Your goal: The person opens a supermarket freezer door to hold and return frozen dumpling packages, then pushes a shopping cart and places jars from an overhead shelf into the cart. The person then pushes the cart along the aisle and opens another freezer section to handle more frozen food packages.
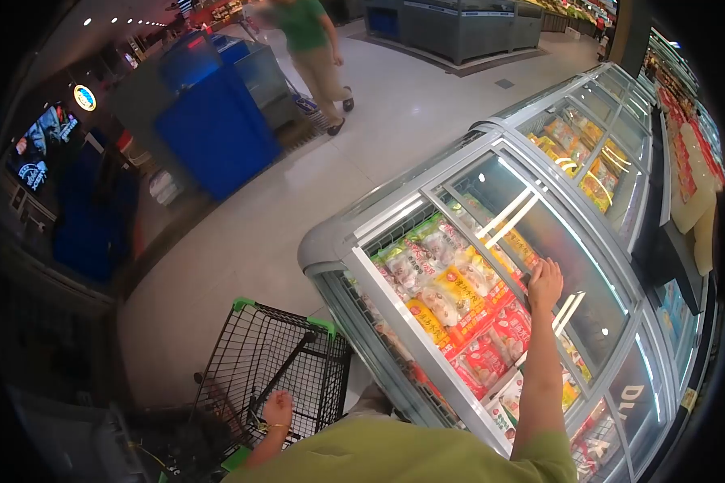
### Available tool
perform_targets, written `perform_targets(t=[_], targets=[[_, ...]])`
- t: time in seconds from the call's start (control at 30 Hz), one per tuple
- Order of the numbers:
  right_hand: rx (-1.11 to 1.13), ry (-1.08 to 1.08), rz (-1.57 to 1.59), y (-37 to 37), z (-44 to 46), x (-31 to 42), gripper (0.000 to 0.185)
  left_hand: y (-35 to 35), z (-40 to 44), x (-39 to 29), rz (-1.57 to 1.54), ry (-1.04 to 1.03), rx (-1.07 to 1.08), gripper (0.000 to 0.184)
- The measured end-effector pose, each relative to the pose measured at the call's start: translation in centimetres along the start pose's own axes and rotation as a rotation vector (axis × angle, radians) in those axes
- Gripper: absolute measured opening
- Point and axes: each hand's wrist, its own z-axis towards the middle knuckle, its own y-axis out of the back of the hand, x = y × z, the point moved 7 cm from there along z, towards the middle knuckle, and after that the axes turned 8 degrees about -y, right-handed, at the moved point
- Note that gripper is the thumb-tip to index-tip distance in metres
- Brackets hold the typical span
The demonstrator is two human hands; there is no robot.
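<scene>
My right hand [545, 286] rests on the edge of a sliding glass lid [556, 233] of a chest freezer, its fingers bent over the lid's frame. Below and left of it, the uncovered part of the freezer shows bagged frozen food: clear and green bags [415, 262], yellow bags [451, 302] and red bags [483, 358]. My left hand [278, 409] is above the black wire shopping cart [258, 354] with green corners, its fingers curled. Whether it holds anything is too small to make out.
The freezer's grey rim [322, 241] runs along the aisle. Another freezer section [580, 153] with yellow bags lies beyond. A person in a green top [304, 28] walks on the floor near blue panels [217, 129]. Shelves stand at the far right.
</scene>
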Motion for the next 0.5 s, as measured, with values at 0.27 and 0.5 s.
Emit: perform_targets(t=[0.27, 0.5], targets=[[0.073, -0.11, 0.137, -0.1, 0.5, -1.0, 0.032, -9.5, 7.0, -27.8, -0.259, -0.656, 0.27, 0.012], [0.061, -0.17, 0.24, 0.0, 0.0, -1.9, 0.033, -22.7, 5.1, -40.4, 0.249, -1.216, 0.643, 0.023]])
